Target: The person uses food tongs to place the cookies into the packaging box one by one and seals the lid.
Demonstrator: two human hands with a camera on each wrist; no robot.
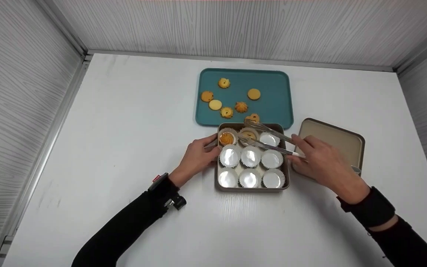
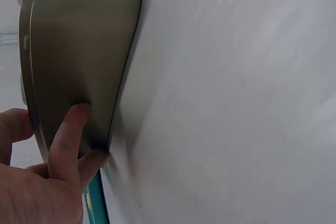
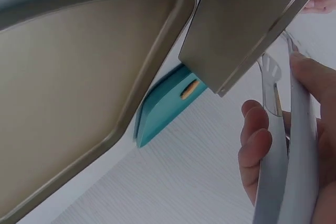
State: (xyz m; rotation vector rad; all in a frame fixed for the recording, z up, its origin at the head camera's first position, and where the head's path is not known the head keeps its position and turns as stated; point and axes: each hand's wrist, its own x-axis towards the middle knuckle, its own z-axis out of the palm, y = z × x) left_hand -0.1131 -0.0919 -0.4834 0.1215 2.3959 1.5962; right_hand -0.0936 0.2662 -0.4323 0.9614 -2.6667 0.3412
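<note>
- Left hand (image 1: 195,157): fingers pressed flat against the left outer wall of the gold tin (image 1: 252,188); the thumb hooks over its rim, steadying it.
- Right hand (image 1: 319,159): gripping metal tongs (image 1: 269,139) at their handle end; the tips reach over the tin's back row, above a cookie (image 1: 249,135) in its paper cup, arms slightly apart.
- Tin: nine paper cups (image 1: 251,157) in three rows; the back-left cup holds another cookie.
- Teal tray (image 1: 272,96): its near edge touches the tin's far edge; loose cookies lie toward its left.
- Lid (image 1: 332,139): just right of the tin, under the right hand.
- White table (image 1: 124,122): open surface left of and in front of the tin.
</note>
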